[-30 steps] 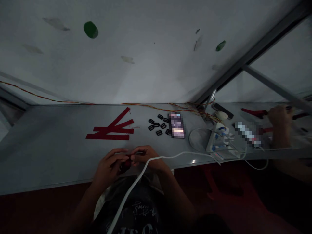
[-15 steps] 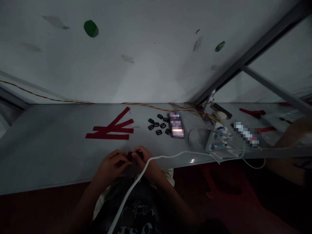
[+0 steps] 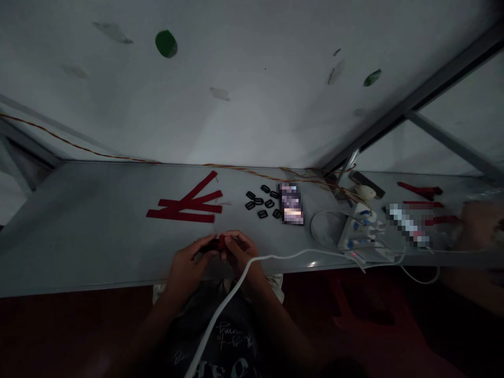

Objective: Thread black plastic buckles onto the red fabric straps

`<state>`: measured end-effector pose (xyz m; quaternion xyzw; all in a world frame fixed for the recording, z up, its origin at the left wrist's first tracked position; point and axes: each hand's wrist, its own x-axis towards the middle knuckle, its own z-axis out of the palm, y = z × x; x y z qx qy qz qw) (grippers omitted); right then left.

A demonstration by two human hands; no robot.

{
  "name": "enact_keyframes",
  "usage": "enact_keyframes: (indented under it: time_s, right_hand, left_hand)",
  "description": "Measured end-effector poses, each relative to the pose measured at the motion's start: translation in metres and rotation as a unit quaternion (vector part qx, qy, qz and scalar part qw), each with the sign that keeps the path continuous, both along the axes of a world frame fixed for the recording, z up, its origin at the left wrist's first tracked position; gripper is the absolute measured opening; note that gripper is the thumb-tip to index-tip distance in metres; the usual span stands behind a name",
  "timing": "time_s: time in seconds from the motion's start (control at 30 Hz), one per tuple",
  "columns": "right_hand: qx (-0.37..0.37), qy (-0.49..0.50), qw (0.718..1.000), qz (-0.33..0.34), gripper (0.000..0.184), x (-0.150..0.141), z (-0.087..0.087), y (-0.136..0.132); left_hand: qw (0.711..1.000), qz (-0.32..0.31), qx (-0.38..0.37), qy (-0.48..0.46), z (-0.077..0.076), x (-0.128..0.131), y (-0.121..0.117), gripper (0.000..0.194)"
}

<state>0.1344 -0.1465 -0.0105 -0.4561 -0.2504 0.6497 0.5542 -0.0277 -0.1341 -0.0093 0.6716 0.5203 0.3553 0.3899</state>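
Note:
My left hand (image 3: 189, 262) and my right hand (image 3: 241, 252) meet over the near edge of the grey table (image 3: 86, 241). Both pinch a small dark red strap piece (image 3: 218, 243) between their fingertips. Most of that piece is hidden by my fingers in the dim light. Beyond my hands lie a few red straps (image 3: 185, 207) fanned out on the table. To their right sits a cluster of several small black buckles (image 3: 262, 202).
A phone (image 3: 292, 203) lies beside the buckles. A white power strip (image 3: 362, 231) with plugs and a white cable (image 3: 275, 258) sits to the right. Thin orange wires (image 3: 118, 156) run along the wall. Another person's hand (image 3: 478, 223) is at the far right near red tools (image 3: 419, 190).
My hands have stayed together on the red piece, shifting slightly up and forward over the table. The other person's hand on the right has drawn back toward the edge.

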Motion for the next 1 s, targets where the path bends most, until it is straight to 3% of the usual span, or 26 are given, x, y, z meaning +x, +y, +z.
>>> enact_keyframes:
  time_s: [0.17,0.37,0.5,0.7,0.87,1.0]
  right_hand:
    - [0.041,-0.120,0.992,0.002,0.035,0.001,0.002,-0.003]
    - [0.131,-0.330,0.934,0.029,0.018,0.007,0.017,-0.008]
    - [0.144,-0.350,0.926,0.003,0.016,0.005,0.024,-0.010]
    - [0.121,-0.317,0.941,0.013,0.010,0.011,0.032,-0.009]
    - [0.137,-0.389,0.910,0.050,0.014,0.017,0.043,-0.011]
    - [0.166,-0.429,0.888,0.027,0.014,0.009,0.036,-0.019]
  left_hand:
    - [0.990,0.050,0.110,0.067,-0.005,-0.003,-0.001,0.022]
    - [0.973,0.037,0.206,0.099,-0.009,-0.006,-0.001,0.020]
    - [0.961,0.005,0.260,0.096,-0.005,-0.006,0.001,0.023]
    - [0.944,-0.034,0.319,0.078,0.004,-0.007,-0.001,0.031]
    - [0.932,-0.076,0.342,0.096,0.013,-0.009,-0.003,0.036]
    - [0.935,-0.077,0.331,0.101,0.014,-0.009,-0.002,0.036]
